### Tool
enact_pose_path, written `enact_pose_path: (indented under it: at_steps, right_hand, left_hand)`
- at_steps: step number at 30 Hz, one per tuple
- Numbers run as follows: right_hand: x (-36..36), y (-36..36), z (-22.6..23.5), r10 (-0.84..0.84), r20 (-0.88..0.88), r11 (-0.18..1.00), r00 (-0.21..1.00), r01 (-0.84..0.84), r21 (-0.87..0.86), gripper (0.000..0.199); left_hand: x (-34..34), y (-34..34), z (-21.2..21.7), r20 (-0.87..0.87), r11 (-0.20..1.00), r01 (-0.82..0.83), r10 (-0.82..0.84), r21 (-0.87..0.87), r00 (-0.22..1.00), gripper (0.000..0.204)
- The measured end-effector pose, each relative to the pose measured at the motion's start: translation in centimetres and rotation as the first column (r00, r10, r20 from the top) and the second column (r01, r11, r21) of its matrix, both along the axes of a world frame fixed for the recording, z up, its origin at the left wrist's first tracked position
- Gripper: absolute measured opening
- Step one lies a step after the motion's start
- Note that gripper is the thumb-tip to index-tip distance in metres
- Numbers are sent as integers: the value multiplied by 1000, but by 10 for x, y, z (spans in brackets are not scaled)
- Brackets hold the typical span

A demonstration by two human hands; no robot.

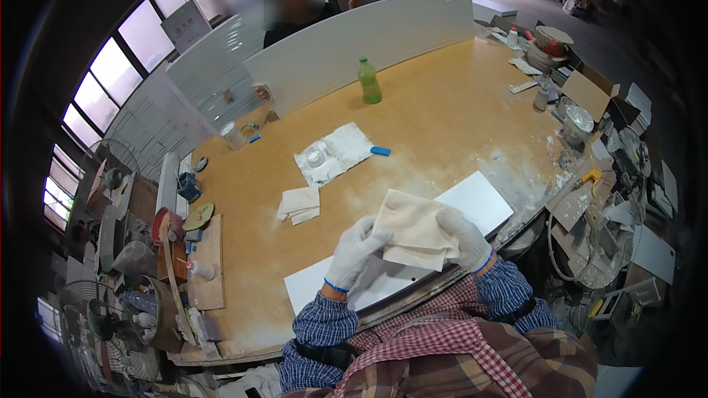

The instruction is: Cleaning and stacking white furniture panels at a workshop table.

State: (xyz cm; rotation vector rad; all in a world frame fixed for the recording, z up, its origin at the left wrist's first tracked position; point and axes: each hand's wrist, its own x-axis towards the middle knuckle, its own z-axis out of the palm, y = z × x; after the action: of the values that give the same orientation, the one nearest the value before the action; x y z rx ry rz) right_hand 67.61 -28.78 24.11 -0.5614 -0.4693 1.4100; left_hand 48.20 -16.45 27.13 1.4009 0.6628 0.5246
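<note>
Two gloved hands are closed on a beige cloth (pixel 413 228) at lower centre of the frame: left hand (pixel 354 249) pinches its left edge, right hand (pixel 461 236) its right. The cloth is held above a white tile (pixel 479 203), apparently clear of it. A green bottle (pixel 369 81) stands at upper centre.

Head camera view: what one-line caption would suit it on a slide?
Gloved left hand and right hand hold a beige cloth above a white tile on a workbench.

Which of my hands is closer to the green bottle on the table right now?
Right. Your right hand grips the beige cloth more directly below the green bottle; your left hand holds the cloth's other side, farther off.
</note>
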Motion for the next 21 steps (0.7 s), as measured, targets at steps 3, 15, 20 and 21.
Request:
enact_pose_path:
  at_steps: [3,15,20,21]
  right_hand:
    - [-3,-6,0,-10,3,1000,1000,10,-21,54]
    - [33,-20,-16,227,123,970,966,-235,59,73]
    - [8,-14,10,305,536,950,787,-291,-114,60]
    - [3,-16,11,255,562,967,787,-204,-153,53]
  left_hand:
    - [-2,-6,3,-62,999,-31,31,-7,998,35]
    - [-21,-3,28,-212,990,133,-122,39,970,31]
    - [-12,-9,30,-269,954,298,-282,17,921,35]
    - [-8,-11,26,-267,953,301,-285,18,921,35]
